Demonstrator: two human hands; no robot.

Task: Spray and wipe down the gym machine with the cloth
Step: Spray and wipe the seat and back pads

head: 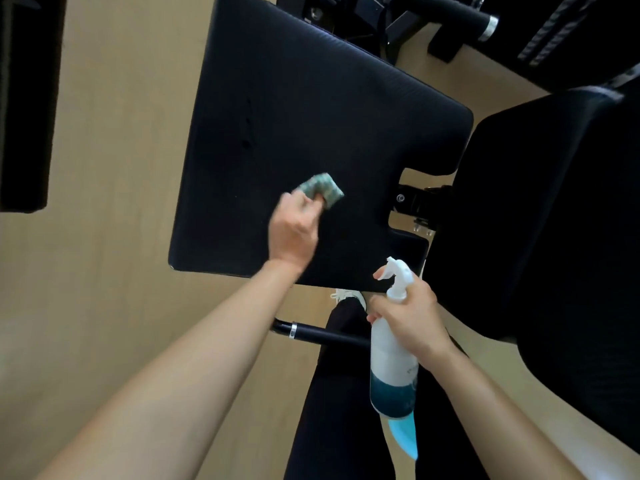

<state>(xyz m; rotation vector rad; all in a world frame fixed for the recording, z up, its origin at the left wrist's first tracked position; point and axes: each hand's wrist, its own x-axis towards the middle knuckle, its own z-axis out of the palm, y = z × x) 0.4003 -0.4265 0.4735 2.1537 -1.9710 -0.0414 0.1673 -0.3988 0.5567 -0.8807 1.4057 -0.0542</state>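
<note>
A black padded seat (311, 109) of the gym machine fills the middle of the view. My left hand (294, 230) grips a bunched green cloth (323, 188) and holds it against the pad near its lower middle; the hand is blurred. My right hand (412, 313) holds a white spray bottle (393, 362) by the neck, below the pad's near edge. The bottle's nozzle points up and to the left, and blue liquid sits at its bottom.
A second black pad (554, 220) stands to the right, joined by a metal bracket (415, 202). A black handle with a chrome ring (311, 332) runs below the seat. More black frame parts (450, 15) lie at the top. A tan floor (121, 168) surrounds everything.
</note>
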